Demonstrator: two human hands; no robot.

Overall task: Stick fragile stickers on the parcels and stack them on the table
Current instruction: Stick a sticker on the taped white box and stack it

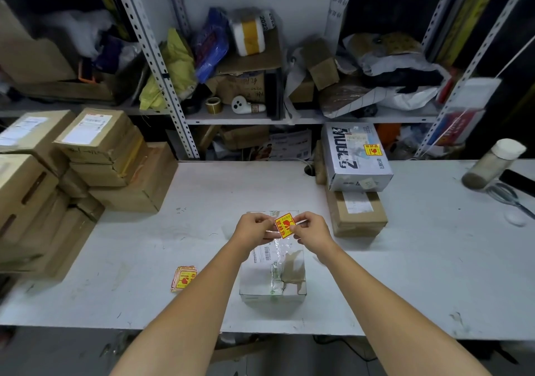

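Observation:
A red and yellow fragile sticker (284, 225) is pinched between my left hand (252, 231) and my right hand (309, 230), held just above a white parcel (273, 271) with clear tape and a shipping label in the middle of the white table (405, 274). A small pile of the same stickers (183, 278) lies on the table left of my left forearm. At the back right a white printed box (354, 155), bearing a fragile sticker (372, 149), rests on a brown parcel (356, 213).
Several brown cartons (95, 155) are stacked at the table's left end. A jar (492, 164), scissors (509, 199) and a dark flat object sit at the far right. Cluttered metal shelves (231, 118) stand behind the table.

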